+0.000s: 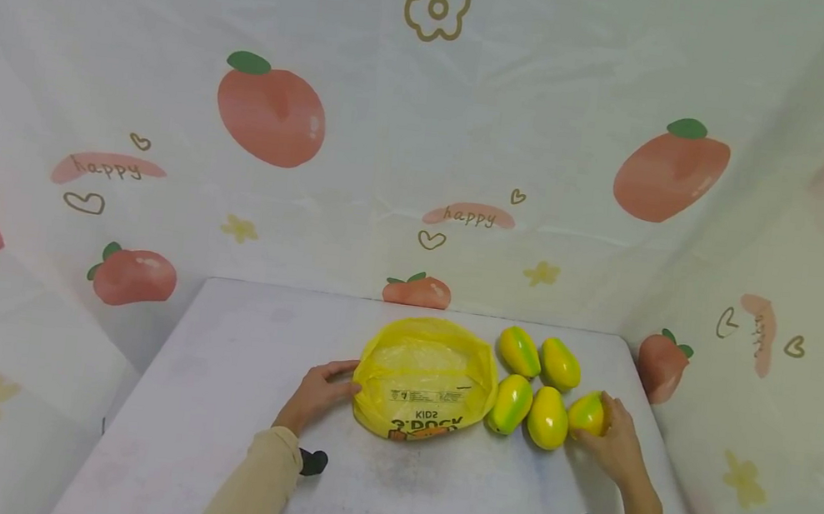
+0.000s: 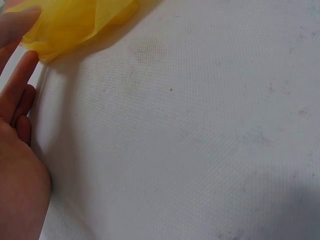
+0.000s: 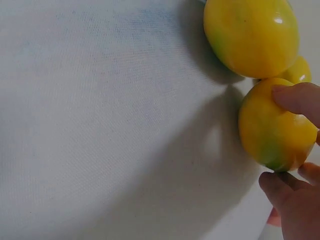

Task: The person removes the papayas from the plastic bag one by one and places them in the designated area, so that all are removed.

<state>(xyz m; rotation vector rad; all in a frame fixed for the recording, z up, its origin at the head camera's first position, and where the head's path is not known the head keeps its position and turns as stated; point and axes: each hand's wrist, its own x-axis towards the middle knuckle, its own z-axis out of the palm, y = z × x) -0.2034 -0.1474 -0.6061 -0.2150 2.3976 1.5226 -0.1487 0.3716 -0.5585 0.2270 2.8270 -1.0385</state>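
A yellow plastic bag (image 1: 438,369) printed with dark lettering lies on the table, its wide mouth spread. My left hand (image 1: 318,394) is at the bag's left edge. In the left wrist view, the thumb and forefinger (image 2: 24,75) are extended and apart, touching the bag (image 2: 85,25). At the right of a group of yellow-green mangoes, my right hand (image 1: 614,442) grips one mango (image 1: 586,414). Seen from the right wrist, my thumb lies on this mango (image 3: 272,125) and other fingers (image 3: 275,187) are against its opposite side.
Several more mangoes sit between the bag and my right hand, among them a front one (image 1: 548,419) and a back one (image 1: 519,352). The white table (image 1: 230,405) meets fruit-printed cloth (image 1: 353,242) at its back and sides.
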